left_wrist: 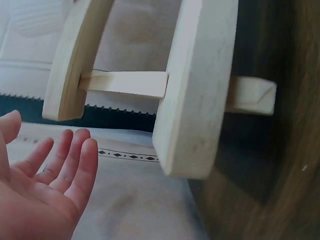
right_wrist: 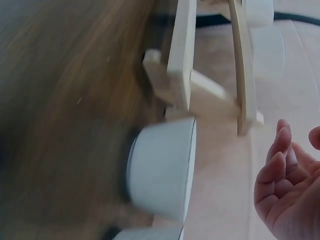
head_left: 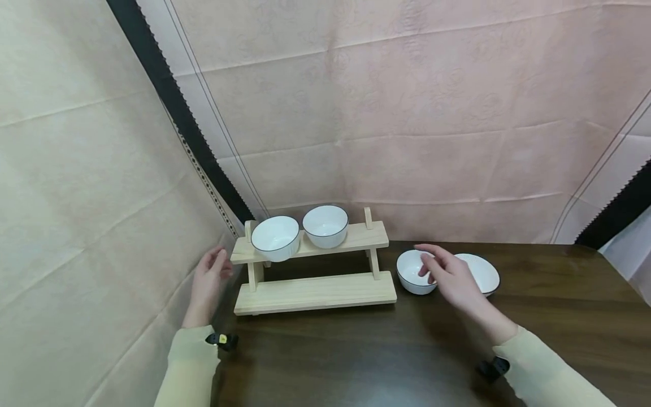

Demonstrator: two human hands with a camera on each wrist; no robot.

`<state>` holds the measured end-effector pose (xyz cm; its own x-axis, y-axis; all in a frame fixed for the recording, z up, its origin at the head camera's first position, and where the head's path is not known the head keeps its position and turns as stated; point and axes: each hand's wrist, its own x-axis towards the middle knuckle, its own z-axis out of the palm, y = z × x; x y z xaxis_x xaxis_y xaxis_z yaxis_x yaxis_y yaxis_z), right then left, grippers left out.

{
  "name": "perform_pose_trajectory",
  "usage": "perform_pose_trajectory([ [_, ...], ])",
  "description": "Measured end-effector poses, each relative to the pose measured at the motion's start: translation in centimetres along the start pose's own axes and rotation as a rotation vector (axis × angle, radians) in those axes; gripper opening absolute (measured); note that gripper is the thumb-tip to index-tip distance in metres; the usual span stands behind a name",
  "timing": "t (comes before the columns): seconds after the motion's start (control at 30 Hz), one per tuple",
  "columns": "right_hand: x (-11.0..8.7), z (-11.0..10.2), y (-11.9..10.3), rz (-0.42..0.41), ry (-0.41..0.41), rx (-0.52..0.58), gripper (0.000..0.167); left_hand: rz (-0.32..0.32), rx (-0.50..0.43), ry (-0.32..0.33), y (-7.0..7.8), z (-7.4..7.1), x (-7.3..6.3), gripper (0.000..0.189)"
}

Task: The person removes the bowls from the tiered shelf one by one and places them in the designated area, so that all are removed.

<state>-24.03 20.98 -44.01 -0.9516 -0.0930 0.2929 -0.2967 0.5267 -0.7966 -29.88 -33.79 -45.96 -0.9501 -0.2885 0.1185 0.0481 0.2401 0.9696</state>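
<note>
A two-tier wooden stand (head_left: 315, 294) bears two white bowls with dark rims, the left bowl (head_left: 276, 237) and the right bowl (head_left: 325, 226), side by side on its upper board. Beside the stand's left end is my left hand (head_left: 207, 282), touching nothing; in the left wrist view its fingers (left_wrist: 82, 170) are loosely extended. My right hand (head_left: 452, 282) hovers over a white bowl (head_left: 411, 274) on the table, partly hiding it. Another white bowl (head_left: 480, 272) sits just right of that one. In the right wrist view, the fingers (right_wrist: 274, 172) are loosely bent, holding nothing, apart from the bowl (right_wrist: 160, 167).
The dark wooden table (head_left: 366, 350) lies beneath the stand and bowls. Light cloth (head_left: 432, 141) hangs behind it, and more cloth (head_left: 102, 226) stands close along the left side. The stand's lower board carries nothing.
</note>
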Motion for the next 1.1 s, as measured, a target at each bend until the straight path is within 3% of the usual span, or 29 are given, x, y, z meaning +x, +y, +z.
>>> perform_pose_trajectory([
  [0.2, 1.3, 2.5, -2.6, -0.02, -0.056, 0.019, 0.034, 0.027, 0.137, -0.117, 0.6, 0.5, 1.5, 0.058],
  [0.4, 2.4, 5.2, -4.3, -0.052, -0.096, 0.032, 0.033, 0.042, 0.273, -0.232, 1.8, 0.1, 2.3, 0.06],
  [0.47, 2.8, 6.0, -4.9, -0.053, -0.105, 0.054, 0.033, 0.046, 0.297, -0.264, 2.2, -0.1, 2.5, 0.061],
  [0.57, 3.6, 7.0, -5.9, -0.049, -0.099, 0.092, 0.032, 0.0, 0.285, -0.294, 2.5, -0.1, 2.8, 0.064],
  [0.73, 4.8, 8.0, -7.2, -0.041, -0.085, 0.136, 0.032, -0.09, 0.244, -0.304, 2.5, 0.2, 3.2, 0.066],
  [1.1, 6.8, 9.2, -9.3, -0.012, -0.059, 0.143, 0.035, -0.093, 0.258, -0.307, 2.7, 0.2, 3.3, 0.066],
])
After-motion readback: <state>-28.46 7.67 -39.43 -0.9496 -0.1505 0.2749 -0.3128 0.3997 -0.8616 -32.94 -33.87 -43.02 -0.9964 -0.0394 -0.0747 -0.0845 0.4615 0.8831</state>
